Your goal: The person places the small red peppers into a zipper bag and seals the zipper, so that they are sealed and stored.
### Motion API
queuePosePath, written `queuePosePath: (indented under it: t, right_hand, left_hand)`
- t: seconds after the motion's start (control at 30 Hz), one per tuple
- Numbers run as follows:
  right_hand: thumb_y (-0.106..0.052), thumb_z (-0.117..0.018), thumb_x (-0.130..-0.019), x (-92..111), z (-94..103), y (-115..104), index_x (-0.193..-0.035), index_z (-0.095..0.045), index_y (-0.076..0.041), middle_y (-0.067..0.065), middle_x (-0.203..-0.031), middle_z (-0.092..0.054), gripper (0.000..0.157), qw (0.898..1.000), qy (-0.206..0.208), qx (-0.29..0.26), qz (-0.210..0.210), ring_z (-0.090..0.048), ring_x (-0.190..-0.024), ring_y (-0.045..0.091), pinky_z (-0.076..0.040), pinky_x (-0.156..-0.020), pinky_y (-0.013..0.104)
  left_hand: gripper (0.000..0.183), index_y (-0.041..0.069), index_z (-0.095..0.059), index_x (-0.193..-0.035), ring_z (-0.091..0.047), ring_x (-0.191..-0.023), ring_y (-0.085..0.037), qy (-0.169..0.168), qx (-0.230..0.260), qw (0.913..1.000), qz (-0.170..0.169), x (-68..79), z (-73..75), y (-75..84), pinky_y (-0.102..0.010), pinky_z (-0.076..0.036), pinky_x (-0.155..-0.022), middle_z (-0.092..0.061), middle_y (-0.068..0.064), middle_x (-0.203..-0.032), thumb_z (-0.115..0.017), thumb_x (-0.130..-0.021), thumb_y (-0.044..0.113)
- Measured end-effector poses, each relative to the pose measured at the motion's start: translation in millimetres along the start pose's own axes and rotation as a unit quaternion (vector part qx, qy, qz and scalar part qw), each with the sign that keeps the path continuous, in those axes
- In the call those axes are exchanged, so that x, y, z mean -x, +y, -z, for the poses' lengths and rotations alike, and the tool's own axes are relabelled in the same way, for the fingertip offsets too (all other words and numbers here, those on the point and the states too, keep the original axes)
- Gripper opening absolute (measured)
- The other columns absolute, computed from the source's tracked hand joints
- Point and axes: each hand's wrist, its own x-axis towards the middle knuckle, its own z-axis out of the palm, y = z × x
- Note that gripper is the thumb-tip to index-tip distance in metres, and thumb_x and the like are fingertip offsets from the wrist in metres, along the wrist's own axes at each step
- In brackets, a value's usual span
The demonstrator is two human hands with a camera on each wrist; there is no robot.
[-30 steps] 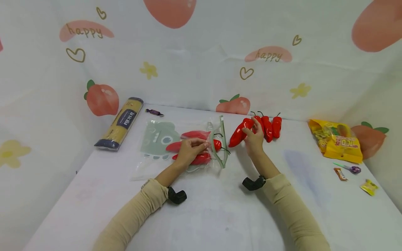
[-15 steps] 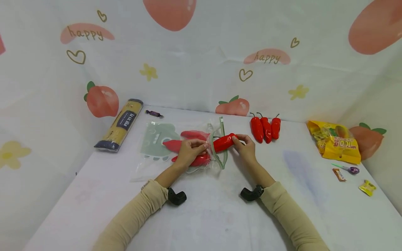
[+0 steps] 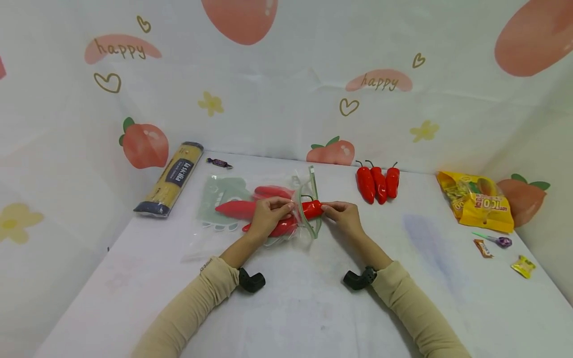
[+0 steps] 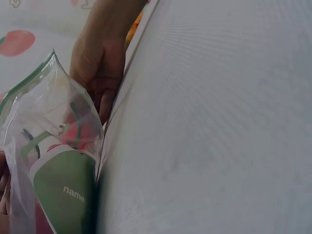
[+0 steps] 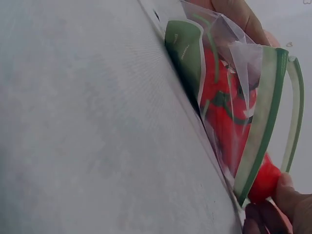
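Note:
A clear zip bag (image 3: 218, 191) with a green print lies on the table, its green-edged mouth (image 5: 268, 112) gaping toward the right. Several red peppers (image 3: 274, 191) show through its plastic. My left hand (image 3: 268, 217) pinches the bag near the mouth, with curled fingers. At the opening, my right hand (image 3: 345, 217) pinches the end of another red pepper (image 3: 312, 209), which sits mostly inside the bag. In the right wrist view, the thumb (image 5: 287, 195) presses on that pepper's end. Three more red peppers (image 3: 379, 185) lie side by side behind the right hand.
A pasta pack (image 3: 172, 179) lies at the back left, near a dark wrapped candy (image 3: 219, 163). To the right are a yellow candy bag (image 3: 481, 201), a lollipop (image 3: 503, 241), a small brown-wrapped candy (image 3: 483, 248) and a yellow-wrapped candy (image 3: 524, 267). A patterned cloth stands behind.
My right hand has moved left from the row of peppers, bringing the red pepper into the bag's mouth and farther in. A pepper inside has slid left. My left hand stays on the bag.

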Motion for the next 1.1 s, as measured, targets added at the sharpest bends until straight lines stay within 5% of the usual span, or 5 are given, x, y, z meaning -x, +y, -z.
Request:
queuePosePath:
  t: [0.6, 0.73, 0.87, 0.97, 1.1]
  right_hand:
    - [-0.016, -0.064, -0.086, -3, 12.0, 1, -0.104, -0.068, 0.001, 0.018, -0.102, -0.068, 0.026, 0.992, -0.063, 0.069, 0.088, -0.055, -0.077, 0.011, -0.044, -0.06, 0.017]
    - [-0.02, -0.063, -0.087, -9, 21.3, -4, -0.108, -0.067, -0.002, 0.015, -0.106, -0.068, 0.028, 0.991, -0.077, 0.064, 0.086, -0.058, -0.084, 0.012, -0.046, -0.063, 0.015]
    - [-0.02, -0.061, -0.088, -24, 41.2, -9, -0.119, -0.06, -0.001, 0.011, -0.113, -0.065, 0.036, 0.994, -0.024, -0.055, 0.087, -0.062, -0.093, 0.006, -0.051, -0.078, 0.012]
    - [-0.015, -0.061, -0.088, -39, 57.5, -12, -0.125, -0.052, 0.004, 0.003, -0.109, -0.066, 0.042, 0.982, 0.039, -0.153, 0.104, -0.062, -0.093, 0.002, -0.05, -0.08, 0.01]
    - [-0.012, -0.062, -0.087, -60, 76.4, -16, -0.127, -0.052, 0.002, 0.001, -0.113, -0.066, 0.043, 0.973, 0.133, -0.157, 0.104, -0.059, -0.098, 0.002, -0.048, -0.087, 0.011]
  left_hand:
    - [0.023, -0.012, -0.062, -0.101, -0.064, -0.064, -0.005, -0.004, 0.012, 0.9999, 0.003, -1.7, 0.4, -1.9, -0.018, -0.056, -0.066, -0.068, 0.003, -0.079, -0.063, -0.084, 0.003]
    - [0.023, -0.011, -0.062, -0.101, -0.064, -0.064, -0.006, 0.002, 0.01, 0.9999, 0.007, -1.5, 2.5, -2.2, -0.019, -0.056, -0.066, -0.068, 0.002, -0.079, -0.063, -0.085, 0.004]
    - [0.024, -0.011, -0.062, -0.102, -0.065, -0.065, -0.006, 0.001, 0.007, 0.9999, 0.009, -2.0, 2.5, -2.8, -0.021, -0.057, -0.066, -0.069, 0.002, -0.08, -0.063, -0.085, 0.005]
    - [0.024, -0.011, -0.063, -0.102, -0.065, -0.065, -0.006, 0.003, 0.008, 0.9999, 0.011, -2.2, 1.7, -3.5, -0.021, -0.057, -0.066, -0.069, 0.002, -0.08, -0.064, -0.084, 0.005]
    - [0.024, -0.012, -0.063, -0.102, -0.065, -0.065, -0.006, -0.001, 0.013, 0.9999, 0.009, -3.2, 0.1, -4.2, -0.02, -0.056, -0.066, -0.069, 0.001, -0.08, -0.064, -0.084, 0.004]
